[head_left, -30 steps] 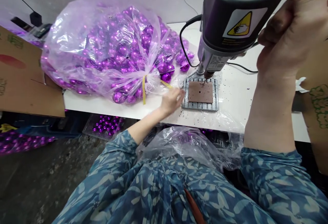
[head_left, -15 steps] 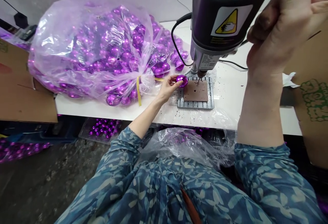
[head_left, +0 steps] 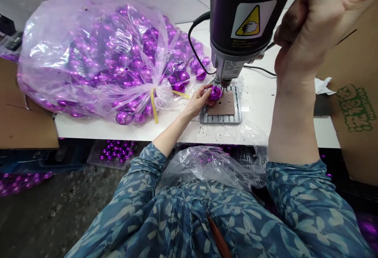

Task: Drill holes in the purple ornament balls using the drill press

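Note:
Between the thumb and fingers of my left hand [head_left: 201,101] is a shiny purple faceted ball [head_left: 215,93]. The ball sits under the chuck [head_left: 226,83] of a bench drill press [head_left: 245,17], over the left rear of a brown board [head_left: 226,104] with a small dark hole. This board lies on the slotted grey metal base [head_left: 221,119] of the drill press. Whether the bit touches the ball I cannot tell. My right hand [head_left: 315,17] is raised beside the drill head, its fingers closed around the handle of the drill press, which they mostly hide.
A big clear plastic bag [head_left: 97,57] of purple balls, with a yellow tie [head_left: 154,106], fills the table's left. Dark shavings dot the white table [head_left: 136,132]. Cardboard boxes stand at the left [head_left: 26,108] and right [head_left: 351,104]. A tray [head_left: 116,151] of small purple balls is below.
My left hand has moved the purple ball rightward over the board, closer beneath the drill chuck. My right hand stays closed beside the drill head. The whole view has shifted slightly.

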`<move>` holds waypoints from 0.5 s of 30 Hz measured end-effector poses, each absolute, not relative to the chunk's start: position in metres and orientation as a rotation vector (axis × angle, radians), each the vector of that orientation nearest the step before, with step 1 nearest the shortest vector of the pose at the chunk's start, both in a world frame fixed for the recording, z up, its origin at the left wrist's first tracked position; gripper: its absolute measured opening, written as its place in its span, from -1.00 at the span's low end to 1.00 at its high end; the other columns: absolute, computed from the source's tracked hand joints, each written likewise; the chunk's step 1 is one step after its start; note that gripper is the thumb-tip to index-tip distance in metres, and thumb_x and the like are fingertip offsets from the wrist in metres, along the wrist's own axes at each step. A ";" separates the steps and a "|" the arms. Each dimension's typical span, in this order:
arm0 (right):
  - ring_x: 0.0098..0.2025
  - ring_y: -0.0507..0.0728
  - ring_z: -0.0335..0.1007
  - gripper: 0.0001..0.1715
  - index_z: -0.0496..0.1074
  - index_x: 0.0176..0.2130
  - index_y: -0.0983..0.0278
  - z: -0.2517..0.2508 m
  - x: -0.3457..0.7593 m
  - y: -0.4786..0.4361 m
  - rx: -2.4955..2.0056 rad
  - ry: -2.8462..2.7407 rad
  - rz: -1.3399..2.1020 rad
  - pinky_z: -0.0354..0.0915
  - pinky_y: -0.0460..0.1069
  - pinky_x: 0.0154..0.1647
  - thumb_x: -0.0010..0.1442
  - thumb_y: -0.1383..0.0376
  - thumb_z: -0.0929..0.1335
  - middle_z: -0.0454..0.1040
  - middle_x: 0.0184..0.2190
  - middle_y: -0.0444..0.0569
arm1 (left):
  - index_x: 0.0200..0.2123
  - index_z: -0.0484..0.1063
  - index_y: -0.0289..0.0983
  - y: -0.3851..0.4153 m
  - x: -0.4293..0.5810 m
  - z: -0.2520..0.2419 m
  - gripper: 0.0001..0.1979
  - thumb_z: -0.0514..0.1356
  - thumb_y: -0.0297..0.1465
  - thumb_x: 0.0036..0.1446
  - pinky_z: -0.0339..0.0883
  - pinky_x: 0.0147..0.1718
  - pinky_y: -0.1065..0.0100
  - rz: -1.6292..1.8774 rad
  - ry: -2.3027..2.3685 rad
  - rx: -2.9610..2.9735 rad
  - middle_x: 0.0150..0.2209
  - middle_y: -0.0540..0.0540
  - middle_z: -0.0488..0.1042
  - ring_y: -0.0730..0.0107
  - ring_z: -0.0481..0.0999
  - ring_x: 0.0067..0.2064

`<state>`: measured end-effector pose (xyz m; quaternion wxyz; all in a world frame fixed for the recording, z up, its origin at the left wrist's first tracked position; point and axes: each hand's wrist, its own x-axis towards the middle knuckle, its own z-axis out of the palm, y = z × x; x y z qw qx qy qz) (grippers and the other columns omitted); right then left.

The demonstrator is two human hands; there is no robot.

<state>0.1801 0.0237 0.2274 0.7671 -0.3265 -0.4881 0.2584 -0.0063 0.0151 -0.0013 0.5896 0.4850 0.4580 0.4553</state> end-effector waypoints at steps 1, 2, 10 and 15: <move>-0.70 -0.23 -0.05 -0.62 0.24 -0.40 0.22 0.228 0.180 0.023 -0.715 -1.058 0.570 -0.22 -0.19 -0.68 0.51 0.35 0.18 -0.03 -0.66 -0.32 | 0.17 0.58 -0.12 0.014 -0.009 0.001 -0.54 0.38 0.01 0.37 0.71 -0.07 0.14 1.043 1.055 1.076 -0.11 -0.10 0.71 0.26 0.74 -0.18; -0.70 -0.22 -0.06 -0.61 0.24 -0.40 0.22 0.229 0.180 0.022 -0.707 -1.052 0.581 -0.22 -0.18 -0.68 0.51 0.36 0.18 -0.04 -0.67 -0.32 | 0.15 0.58 -0.12 0.012 -0.012 0.003 -0.56 0.36 0.02 0.39 0.72 -0.06 0.13 1.033 1.042 1.022 -0.12 -0.10 0.71 0.28 0.74 -0.18; -0.69 -0.21 -0.09 -0.61 0.21 -0.43 0.21 0.227 0.177 0.033 -0.627 -1.024 0.541 -0.19 -0.15 -0.65 0.48 0.37 0.22 -0.15 -0.63 -0.30 | 0.02 0.57 -0.17 0.000 -0.030 0.017 -0.68 0.37 -0.08 0.40 0.71 0.12 0.01 1.040 1.043 0.797 -0.02 -0.18 0.71 0.12 0.75 0.08; -0.68 -0.22 -0.17 -0.60 0.16 -0.42 0.21 0.233 0.177 0.026 -0.694 -1.053 0.611 -0.24 -0.17 -0.63 0.50 0.36 0.14 -0.14 -0.62 -0.30 | -0.01 0.56 -0.18 -0.022 -0.034 0.032 -0.68 0.43 -0.13 0.33 0.70 -0.04 0.15 0.959 0.961 0.812 -0.06 -0.15 0.69 0.22 0.72 -0.06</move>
